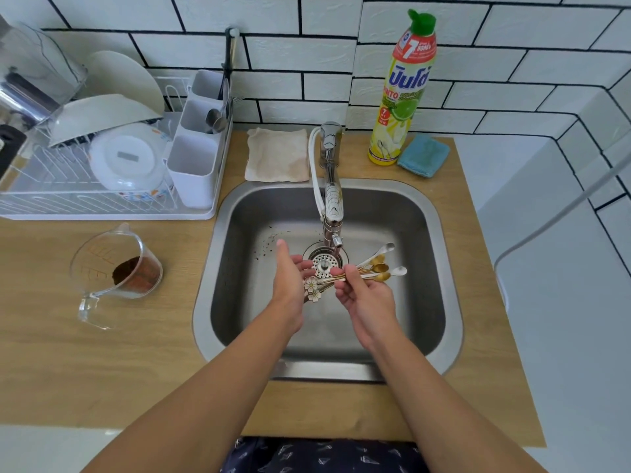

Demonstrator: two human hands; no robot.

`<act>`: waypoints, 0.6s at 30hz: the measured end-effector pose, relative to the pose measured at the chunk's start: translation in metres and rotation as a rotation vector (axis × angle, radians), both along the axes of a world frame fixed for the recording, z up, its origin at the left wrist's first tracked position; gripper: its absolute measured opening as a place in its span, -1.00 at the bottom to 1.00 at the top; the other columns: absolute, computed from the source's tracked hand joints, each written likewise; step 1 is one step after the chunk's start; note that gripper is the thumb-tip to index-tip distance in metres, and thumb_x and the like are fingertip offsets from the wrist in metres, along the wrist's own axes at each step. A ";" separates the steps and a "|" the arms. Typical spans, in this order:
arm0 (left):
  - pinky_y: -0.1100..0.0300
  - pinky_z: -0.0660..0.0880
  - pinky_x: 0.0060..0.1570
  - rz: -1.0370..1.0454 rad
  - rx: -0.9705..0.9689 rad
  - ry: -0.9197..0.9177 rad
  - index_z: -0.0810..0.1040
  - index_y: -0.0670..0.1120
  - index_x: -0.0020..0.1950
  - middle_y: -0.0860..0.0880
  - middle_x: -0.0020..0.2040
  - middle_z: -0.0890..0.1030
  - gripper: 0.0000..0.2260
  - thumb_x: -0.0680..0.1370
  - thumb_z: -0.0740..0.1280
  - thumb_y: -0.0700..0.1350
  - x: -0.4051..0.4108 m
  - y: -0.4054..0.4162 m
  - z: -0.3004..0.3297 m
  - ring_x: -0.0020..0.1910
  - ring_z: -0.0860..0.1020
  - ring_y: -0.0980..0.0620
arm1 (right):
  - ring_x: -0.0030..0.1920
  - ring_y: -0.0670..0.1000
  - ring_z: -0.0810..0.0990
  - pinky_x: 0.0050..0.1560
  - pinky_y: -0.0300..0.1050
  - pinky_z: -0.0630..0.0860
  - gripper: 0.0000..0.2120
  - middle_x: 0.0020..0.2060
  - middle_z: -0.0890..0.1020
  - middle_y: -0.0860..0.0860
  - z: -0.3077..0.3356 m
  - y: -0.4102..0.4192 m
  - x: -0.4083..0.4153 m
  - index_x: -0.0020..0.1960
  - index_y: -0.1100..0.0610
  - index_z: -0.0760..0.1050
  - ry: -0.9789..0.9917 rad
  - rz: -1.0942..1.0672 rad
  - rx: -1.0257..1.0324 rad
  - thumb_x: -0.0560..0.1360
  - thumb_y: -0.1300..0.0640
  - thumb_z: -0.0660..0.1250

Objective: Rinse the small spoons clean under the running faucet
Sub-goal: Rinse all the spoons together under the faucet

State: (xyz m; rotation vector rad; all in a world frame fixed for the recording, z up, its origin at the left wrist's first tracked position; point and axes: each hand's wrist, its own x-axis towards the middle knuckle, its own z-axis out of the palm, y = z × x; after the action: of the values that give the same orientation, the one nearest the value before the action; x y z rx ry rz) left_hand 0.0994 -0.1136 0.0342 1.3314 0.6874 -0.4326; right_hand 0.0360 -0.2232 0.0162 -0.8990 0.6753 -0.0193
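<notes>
Both hands hold a small bundle of spoons (pixel 355 273) over the sink (pixel 444 261), just in front of the faucet (pixel 330 186) and right above the drain (pixel 322 262). The right hand (pixel 367 295) pinches the handles mid-length, fingers curled round them, with the bowls fanning out to the right of the faucet. The left hand (pixel 290 278) lies beside the flower-shaped handle ends, its fingers mostly straight and cupped under them; whether it actually grips them I cannot tell. No stream of water is plainly visible from the spout (it may be too thin or blurred to see), so the step in hand looks like gathering and positioning the spoons for rinsing. The next move probably calls for shifting the bowls left under the spout, confirming the water runs, and turning or rubbing the spoons without loosening the pinch, or one could slip toward the drain.
</notes>
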 end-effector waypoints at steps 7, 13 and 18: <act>0.01 0.53 0.20 0.002 0.133 -0.337 0.54 -0.08 0.08 -0.09 0.01 0.68 -0.63 0.67 0.09 0.15 0.024 0.046 0.040 0.02 0.65 -0.04 | -0.35 -0.12 0.58 -0.24 -0.27 0.59 -0.83 -0.18 0.76 0.11 0.076 -0.038 -0.005 -0.16 0.07 0.75 -0.269 0.163 -0.128 0.50 0.05 0.41; 0.07 0.54 0.17 0.030 0.281 -0.675 0.56 -0.07 0.04 -0.05 -0.02 0.70 -0.70 0.53 0.15 0.08 0.088 0.115 0.112 0.02 0.67 0.01 | -0.32 -0.11 0.64 -0.21 -0.25 0.60 -0.82 -0.13 0.77 0.07 0.178 -0.015 0.070 -0.12 0.02 0.74 -0.593 0.298 -0.407 0.57 -0.02 0.43; -0.02 0.49 0.30 0.019 0.516 -0.697 0.52 -0.01 0.13 0.03 0.06 0.66 -0.73 0.60 0.07 0.01 0.147 0.162 0.131 0.11 0.61 0.05 | -0.27 -0.08 0.70 -0.13 -0.12 0.68 -0.81 -0.18 0.78 0.02 0.197 0.055 0.170 -0.09 0.11 0.68 -0.602 0.318 -0.652 0.64 0.12 0.35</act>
State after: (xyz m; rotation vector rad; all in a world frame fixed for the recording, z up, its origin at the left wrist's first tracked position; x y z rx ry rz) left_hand 0.2463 0.0485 0.1655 1.8198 0.2209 0.2540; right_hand 0.2057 -0.1683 0.2136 -1.5323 -0.0628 -0.2273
